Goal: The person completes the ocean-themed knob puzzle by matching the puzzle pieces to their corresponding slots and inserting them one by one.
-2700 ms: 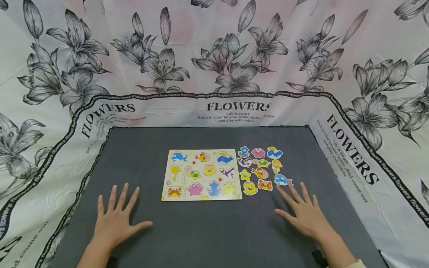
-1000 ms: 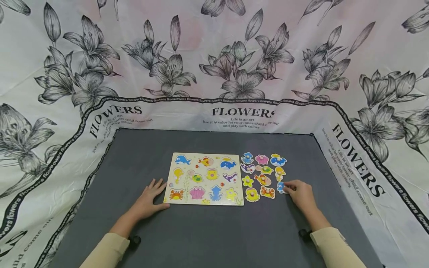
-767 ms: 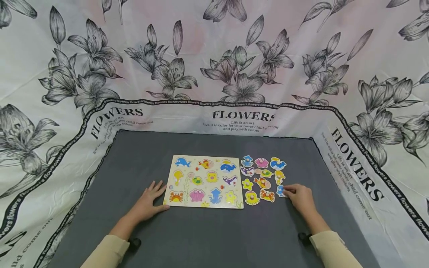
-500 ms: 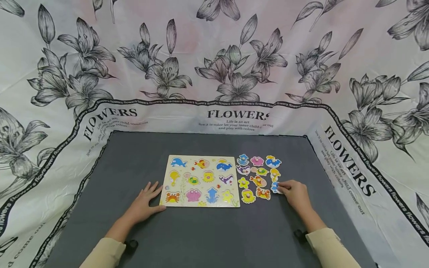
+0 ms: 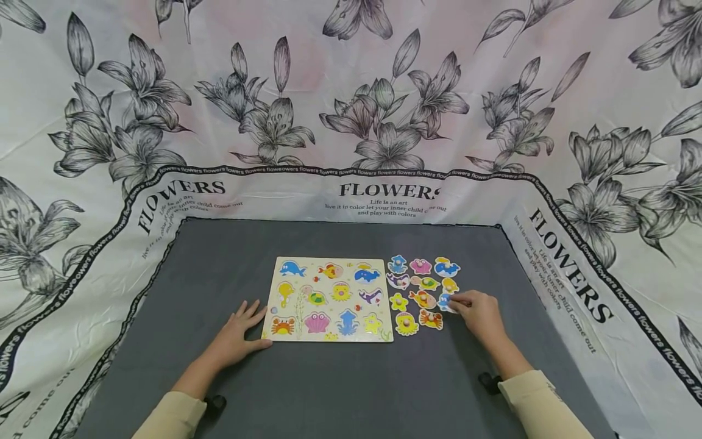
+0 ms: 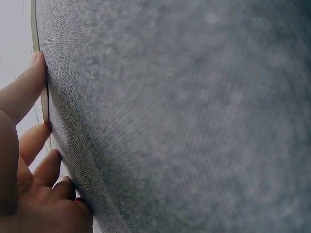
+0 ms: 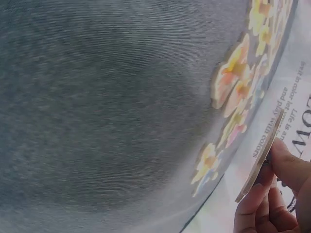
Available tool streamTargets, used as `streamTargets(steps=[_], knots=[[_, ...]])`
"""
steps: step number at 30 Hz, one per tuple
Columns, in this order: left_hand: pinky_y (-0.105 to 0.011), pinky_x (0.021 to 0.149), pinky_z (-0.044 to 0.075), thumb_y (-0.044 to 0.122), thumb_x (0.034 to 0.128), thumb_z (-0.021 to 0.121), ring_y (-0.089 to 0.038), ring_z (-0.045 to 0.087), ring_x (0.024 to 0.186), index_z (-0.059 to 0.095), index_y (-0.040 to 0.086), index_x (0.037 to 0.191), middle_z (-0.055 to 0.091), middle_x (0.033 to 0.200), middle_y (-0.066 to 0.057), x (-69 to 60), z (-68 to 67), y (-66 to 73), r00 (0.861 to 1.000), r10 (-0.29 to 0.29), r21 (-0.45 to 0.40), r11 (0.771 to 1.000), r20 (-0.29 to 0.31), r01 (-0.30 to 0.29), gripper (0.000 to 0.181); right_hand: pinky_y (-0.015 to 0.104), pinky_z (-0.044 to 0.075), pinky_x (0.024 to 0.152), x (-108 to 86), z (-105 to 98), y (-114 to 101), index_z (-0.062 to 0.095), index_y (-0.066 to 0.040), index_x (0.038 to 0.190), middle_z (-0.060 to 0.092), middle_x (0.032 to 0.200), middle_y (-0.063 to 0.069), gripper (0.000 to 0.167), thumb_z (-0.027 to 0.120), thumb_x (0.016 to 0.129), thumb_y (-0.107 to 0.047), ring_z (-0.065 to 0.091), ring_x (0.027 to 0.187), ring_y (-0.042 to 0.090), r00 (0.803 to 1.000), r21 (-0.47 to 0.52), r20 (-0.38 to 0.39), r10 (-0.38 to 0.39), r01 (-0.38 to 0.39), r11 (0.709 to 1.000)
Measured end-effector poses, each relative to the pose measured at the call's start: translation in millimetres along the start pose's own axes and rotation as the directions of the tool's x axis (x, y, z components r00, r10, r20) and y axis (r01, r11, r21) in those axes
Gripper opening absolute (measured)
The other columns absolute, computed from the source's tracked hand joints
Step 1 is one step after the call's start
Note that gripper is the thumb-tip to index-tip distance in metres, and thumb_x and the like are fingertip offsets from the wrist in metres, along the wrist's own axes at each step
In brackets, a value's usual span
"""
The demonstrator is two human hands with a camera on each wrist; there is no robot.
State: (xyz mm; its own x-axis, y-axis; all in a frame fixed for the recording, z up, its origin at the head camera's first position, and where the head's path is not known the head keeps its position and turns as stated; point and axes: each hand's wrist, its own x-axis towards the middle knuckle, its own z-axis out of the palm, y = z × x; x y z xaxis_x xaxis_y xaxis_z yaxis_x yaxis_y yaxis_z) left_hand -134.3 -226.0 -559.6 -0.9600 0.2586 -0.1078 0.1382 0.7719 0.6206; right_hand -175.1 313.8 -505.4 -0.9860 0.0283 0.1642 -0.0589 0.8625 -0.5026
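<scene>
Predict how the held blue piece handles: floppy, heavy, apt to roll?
Probably stiff: the piece shows no sag, pinched by the right hand. Likely light: it looks thin edge-on in the right wrist view. Laid down and pushed, it should slide rather than roll, being flat.

Flower-printed pale cloth (image 5: 312,79) around grey tabletop (image 5: 329,384)

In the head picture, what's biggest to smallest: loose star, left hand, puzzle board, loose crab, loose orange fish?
Largest: puzzle board
Next: left hand
Then: loose crab and loose orange fish, which look about alike
Smallest: loose star
</scene>
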Motion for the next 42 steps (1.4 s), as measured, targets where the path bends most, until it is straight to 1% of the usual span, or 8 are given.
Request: streamTargets(steps=[3, 6, 10, 18, 23, 31, 39, 42], knots=[[-0.073, 0.118, 0.009, 0.050, 0.0849, 0.078, -0.051, 0.009, 0.152, 0.038, 0.009, 0.156, 0.024, 0.165, -0.022, -0.8, -0.6, -0.3, 1.000, -0.001, 0.011, 1.000, 0.002, 0.001, 0.091, 0.027, 0.044, 0.056, 1.8, -0.3, -6.2, 0.080, 0.000, 0.101, 0.076, 0.102, 0.019, 0.017, 0.076, 0.090, -0.012, 0.067, 0.078, 0.022, 0.999, 0.002, 0.023, 0.022, -0.022, 1.000], [-0.073, 0.117, 0.011, 0.049, 0.0847, 0.078, -0.050, 0.010, 0.152, 0.038, 0.008, 0.156, 0.024, 0.165, -0.022, -1.3, -1.3, 0.4, 1.000, -0.009, 0.018, 1.000, -0.007, 0.009, 0.091, 0.027, 0.045, 0.057, 5.5, -0.1, -13.3, 0.080, -0.001, 0.102, 0.075, 0.105, 0.020, 0.016, 0.075, 0.092, -0.012, 0.067, 0.082, 0.024, 0.998, 0.011, 0.049, 0.038, -0.038, 0.999], [-0.075, 0.116, 0.013, 0.048, 0.0843, 0.079, -0.051, 0.012, 0.152, 0.040, 0.008, 0.155, 0.026, 0.164, -0.022, -1.7, -3.3, 1.3, 1.000, -0.014, 0.028, 0.999, -0.022, 0.014, 0.090, 0.028, 0.047, 0.059, 10.4, 2.0, -21.0, 0.080, -0.001, 0.102, 0.075, 0.107, 0.020, 0.016, 0.075, 0.092, -0.011, 0.069, 0.086, 0.027, 0.999, 0.021, 0.050, 0.010, -0.011, 1.000], [-0.076, 0.115, 0.013, 0.048, 0.0841, 0.079, -0.050, 0.012, 0.152, 0.039, 0.008, 0.155, 0.025, 0.165, -0.021, -0.6, -5.3, 0.1, 1.000, -0.022, 0.032, 0.999, -0.007, 0.022, 0.090, 0.025, 0.041, 0.054, 14.6, 6.9, -28.5, 0.081, -0.002, 0.101, 0.075, 0.095, 0.016, 0.016, 0.077, 0.090, -0.013, 0.059, 0.069, 0.018, 0.999, 0.019, 0.009, -0.045, 0.045, 0.999], [-0.076, 0.115, 0.013, 0.049, 0.0839, 0.079, -0.050, 0.012, 0.152, 0.039, 0.008, 0.155, 0.026, 0.164, -0.021, -1.3, -5.5, 0.9, 1.000, -0.028, 0.039, 0.999, -0.001, 0.028, 0.091, 0.025, 0.044, 0.055, 17.9, 6.8, -35.0, 0.081, -0.002, 0.100, 0.075, 0.098, 0.016, 0.016, 0.077, 0.090, -0.013, 0.064, 0.074, 0.019, 0.998, 0.026, 0.016, -0.055, 0.054, 0.998], [-0.075, 0.116, 0.014, 0.049, 0.0836, 0.079, -0.049, 0.012, 0.152, 0.040, 0.009, 0.155, 0.026, 0.164, -0.021, -1.6, -5.8, 0.4, 0.999, -0.039, 0.047, 0.998, -0.001, 0.039, 0.091, 0.026, 0.045, 0.056, 20.2, 8.3, -43.7, 0.081, -0.001, 0.100, 0.076, 0.093, 0.015, 0.016, 0.077, 0.089, -0.013, 0.064, 0.072, 0.020, 0.997, 0.026, 0.018, -0.068, 0.068, 0.997], [-0.074, 0.115, 0.017, 0.047, 0.0821, 0.081, -0.050, 0.015, 0.152, 0.042, 0.008, 0.154, 0.029, 0.163, -0.022, -1.8, -6.8, 3.9, 0.999, -0.044, 0.060, 0.997, -0.009, 0.045, 0.091, 0.038, 0.057, 0.067, 24.7, 9.3, -50.6, 0.081, -0.003, 0.102, 0.077, 0.100, 0.015, 0.018, 0.076, 0.091, -0.016, 0.073, 0.086, 0.027, 0.996, 0.010, 0.049, -0.073, 0.073, 0.997], [-0.073, 0.116, 0.017, 0.046, 0.0822, 0.081, -0.049, 0.015, 0.152, 0.043, 0.007, 0.154, 0.029, 0.163, -0.021, 0.7, -4.6, 6.4, 0.999, -0.037, 0.054, 0.998, -0.005, 0.037, 0.090, 0.035, 0.056, 0.064, 23.1, 6.9, -51.3, 0.081, -0.003, 0.102, 0.077, 0.099, 0.015, 0.017, 0.076, 0.091, -0.015, 0.072, 0.085, 0.027, 0.997, 0.011, 0.039, -0.073, 0.072, 0.997]])
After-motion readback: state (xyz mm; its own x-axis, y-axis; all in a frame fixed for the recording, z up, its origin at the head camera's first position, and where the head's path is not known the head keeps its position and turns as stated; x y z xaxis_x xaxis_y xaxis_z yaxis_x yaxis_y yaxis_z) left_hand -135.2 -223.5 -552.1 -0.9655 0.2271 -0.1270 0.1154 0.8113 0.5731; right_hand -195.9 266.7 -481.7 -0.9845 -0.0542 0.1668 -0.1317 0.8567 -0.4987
